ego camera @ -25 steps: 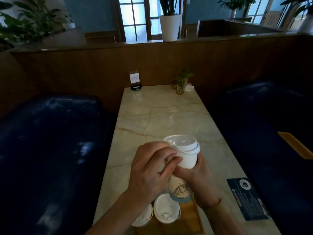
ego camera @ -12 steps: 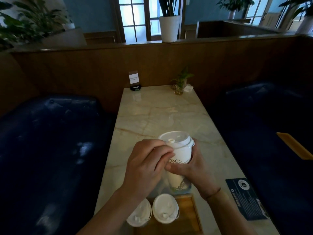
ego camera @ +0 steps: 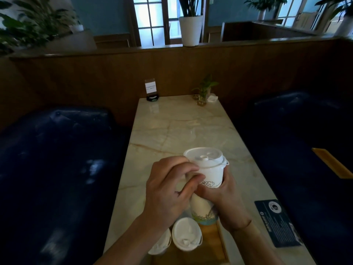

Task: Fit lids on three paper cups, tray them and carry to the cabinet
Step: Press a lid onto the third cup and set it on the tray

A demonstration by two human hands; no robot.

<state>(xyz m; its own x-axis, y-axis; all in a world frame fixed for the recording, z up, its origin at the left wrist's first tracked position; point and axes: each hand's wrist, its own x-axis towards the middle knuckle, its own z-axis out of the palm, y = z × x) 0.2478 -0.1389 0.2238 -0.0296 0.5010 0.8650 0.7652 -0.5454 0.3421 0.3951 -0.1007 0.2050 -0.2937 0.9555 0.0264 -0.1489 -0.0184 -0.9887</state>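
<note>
A tall, tapered white paper cup (ego camera: 207, 190) with printed line art and a blue-green band at its base stands at the near end of the glossy marble counter (ego camera: 177, 129), topped by a domed plastic lid (ego camera: 204, 156). The right hand (ego camera: 225, 199) wraps the cup's middle in a firm grip; the left hand (ego camera: 168, 190) pinches just under the lid's rim. Two lidded cups (ego camera: 186, 234) sit on the wooden tray (ego camera: 212, 245) just nearer.
</note>
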